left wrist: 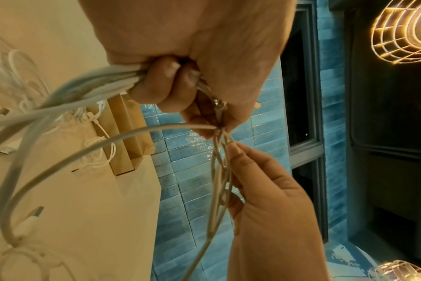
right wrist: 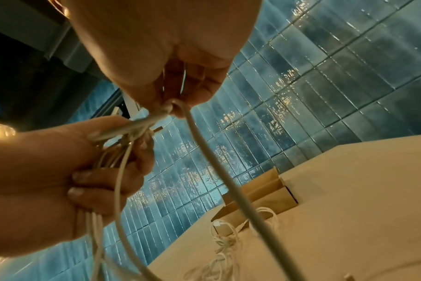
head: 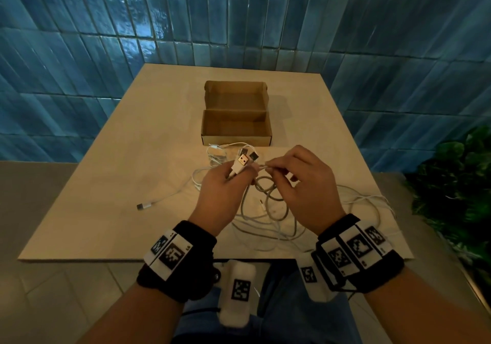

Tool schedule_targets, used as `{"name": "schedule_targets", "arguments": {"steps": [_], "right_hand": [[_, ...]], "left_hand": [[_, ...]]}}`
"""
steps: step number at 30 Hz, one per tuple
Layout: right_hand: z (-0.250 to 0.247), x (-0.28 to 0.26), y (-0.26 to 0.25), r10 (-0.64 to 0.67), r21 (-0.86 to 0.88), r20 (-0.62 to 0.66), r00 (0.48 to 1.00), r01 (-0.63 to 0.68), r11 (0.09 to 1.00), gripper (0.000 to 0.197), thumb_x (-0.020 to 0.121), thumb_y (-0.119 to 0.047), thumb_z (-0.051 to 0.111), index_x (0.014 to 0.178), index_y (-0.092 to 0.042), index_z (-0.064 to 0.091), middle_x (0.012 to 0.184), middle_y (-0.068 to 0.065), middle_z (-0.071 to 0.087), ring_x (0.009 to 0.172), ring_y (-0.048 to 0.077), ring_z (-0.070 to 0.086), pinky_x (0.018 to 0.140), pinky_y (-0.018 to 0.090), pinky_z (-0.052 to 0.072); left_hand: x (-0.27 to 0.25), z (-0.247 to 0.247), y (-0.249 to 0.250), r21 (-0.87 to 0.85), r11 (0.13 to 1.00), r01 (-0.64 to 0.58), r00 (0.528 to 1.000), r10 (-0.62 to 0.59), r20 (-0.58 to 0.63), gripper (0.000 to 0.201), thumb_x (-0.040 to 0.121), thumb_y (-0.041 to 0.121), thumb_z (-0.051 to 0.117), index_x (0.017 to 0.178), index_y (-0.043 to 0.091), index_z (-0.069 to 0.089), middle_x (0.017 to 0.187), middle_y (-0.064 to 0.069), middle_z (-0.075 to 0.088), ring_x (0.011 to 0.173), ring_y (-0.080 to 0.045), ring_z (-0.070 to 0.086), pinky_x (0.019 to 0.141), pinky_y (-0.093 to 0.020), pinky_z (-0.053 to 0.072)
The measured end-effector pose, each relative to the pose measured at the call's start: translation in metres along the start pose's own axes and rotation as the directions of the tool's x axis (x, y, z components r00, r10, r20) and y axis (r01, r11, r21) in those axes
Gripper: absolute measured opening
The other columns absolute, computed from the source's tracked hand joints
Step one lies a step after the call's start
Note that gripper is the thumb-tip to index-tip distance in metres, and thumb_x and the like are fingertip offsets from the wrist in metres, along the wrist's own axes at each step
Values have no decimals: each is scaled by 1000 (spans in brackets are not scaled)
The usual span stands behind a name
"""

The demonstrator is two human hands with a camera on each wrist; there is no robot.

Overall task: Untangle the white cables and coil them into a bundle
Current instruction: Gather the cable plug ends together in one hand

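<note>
Several white cables (head: 268, 210) lie tangled on the table, with loops hanging from both hands. My left hand (head: 225, 181) grips a bunch of cables with the USB plugs (head: 243, 161) sticking up above its fingers. In the left wrist view its curled fingers (left wrist: 161, 79) close round the cable bunch (left wrist: 89, 85). My right hand (head: 292, 173) pinches a cable strand just right of the plugs. In the right wrist view its fingertips (right wrist: 180, 108) hold a knotted strand (right wrist: 204, 152) that runs down to the table.
An open cardboard box (head: 236, 128) stands behind the cables at mid-table. A loose plug end (head: 143, 206) lies at the left. More thin cable (head: 220, 152) is heaped before the box. A green plant (head: 457, 189) stands right of the table; blue tiled wall behind.
</note>
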State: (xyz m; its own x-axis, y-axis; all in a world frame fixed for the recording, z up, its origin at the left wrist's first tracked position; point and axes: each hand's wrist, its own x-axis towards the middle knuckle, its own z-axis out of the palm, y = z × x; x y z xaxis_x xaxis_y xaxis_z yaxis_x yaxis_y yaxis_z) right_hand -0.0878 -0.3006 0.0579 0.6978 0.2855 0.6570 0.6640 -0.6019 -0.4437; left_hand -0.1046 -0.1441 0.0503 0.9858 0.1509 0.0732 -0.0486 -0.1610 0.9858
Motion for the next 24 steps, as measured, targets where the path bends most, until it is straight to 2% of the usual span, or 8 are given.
{"name": "schedule_targets", "arguments": {"steps": [4,7,9,11,15,19,22,24], "right_hand": [[1,-5,-3,-3,60,-33,999,5,998,9,85,-4,65,92,-7,70,86,2,57,75,9,55,64,17,46],[1,-10,-7,-60,40,18,998,60,997,7,87,-6,62,91,-5,67,88,4,57,78,14,54,67,22,47],[0,-9,-7,-17,46,96,995,12,999,5,89,-7,59,91,-7,63,91,1,54,81,13,52,69,21,44],[-1,-7,-5,41,10,162,986,-43,999,4,90,-14,57,91,-12,60,92,-4,51,81,10,49,70,18,40],[0,1,0,47,-98,236,971,-24,995,11,90,-22,56,89,-12,62,92,-2,51,82,11,48,72,24,44],[-4,5,-4,108,171,209,972,-145,974,5,88,-8,57,84,-9,60,89,-3,49,80,3,48,71,9,37],[-9,1,-4,165,251,240,957,-225,941,9,90,-13,52,83,-12,56,88,-3,49,80,4,47,72,10,36],[-8,-2,-2,213,239,310,926,-293,926,18,92,-21,48,78,-11,52,85,1,48,78,9,46,70,14,36]], "left_hand": [[0,1,1,-39,998,47,999,-46,17,37,95,24,58,82,-11,59,51,8,42,47,-4,35,49,-16,31],[4,-2,-1,-34,998,45,999,-45,-2,43,94,28,58,82,-13,54,59,-3,38,52,-10,33,54,-27,29],[6,-4,-4,27,999,18,1000,-18,-7,41,95,30,58,78,-7,56,61,-4,40,54,-9,33,56,-28,29],[5,-4,-5,111,994,-19,1000,16,24,35,95,32,57,74,4,58,57,2,42,49,-4,34,51,-20,28],[3,0,-7,201,979,-43,998,33,50,24,95,32,57,80,14,63,56,7,48,47,-1,41,46,-16,29],[11,-6,-15,129,991,41,998,-34,-54,19,96,27,55,90,11,64,75,-1,61,62,-4,48,58,-21,36],[14,-15,-18,76,995,63,992,-54,-115,16,96,25,55,83,20,62,74,6,59,62,0,49,59,-18,37],[14,-15,-17,105,994,24,996,-15,-85,15,96,27,55,89,16,64,75,5,61,61,6,51,58,-14,37]]}}
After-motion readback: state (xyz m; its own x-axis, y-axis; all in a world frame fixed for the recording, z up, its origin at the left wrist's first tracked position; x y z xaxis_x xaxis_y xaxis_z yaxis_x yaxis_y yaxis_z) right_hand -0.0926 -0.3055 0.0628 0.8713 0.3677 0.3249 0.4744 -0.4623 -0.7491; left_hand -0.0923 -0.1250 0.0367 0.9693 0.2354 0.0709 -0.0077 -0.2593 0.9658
